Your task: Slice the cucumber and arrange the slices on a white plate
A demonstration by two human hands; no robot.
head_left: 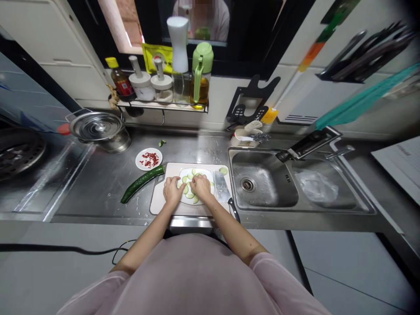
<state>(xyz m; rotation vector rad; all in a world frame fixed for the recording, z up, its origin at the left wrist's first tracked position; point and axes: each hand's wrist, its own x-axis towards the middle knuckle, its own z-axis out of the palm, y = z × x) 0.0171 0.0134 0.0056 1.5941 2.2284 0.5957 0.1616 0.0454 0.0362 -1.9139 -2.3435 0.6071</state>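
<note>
A white plate (202, 201) rests on a pale cutting board (159, 204), with thin green-edged cucumber slices (196, 199) laid on it. At its left side is my left hand (173, 190), thumb and fingers apart, the thumb near a slice. My right hand (201, 187) leans over the plate from the right, fingers bent down onto a slice; the fingertips are partly hidden. A cleaver (222, 187) with a black handle lies at the board's right side, a loose slice (223, 170) near its tip. Left of the board lies a partly cut cucumber (139, 184).
Behind the cucumber is a small dish (139, 162) of chopped red pieces. A lidded steel pot (113, 139) stands back left. The double sink (265, 175) adjoins the board on the right. A shelf (157, 105) of bottles and jars hangs behind.
</note>
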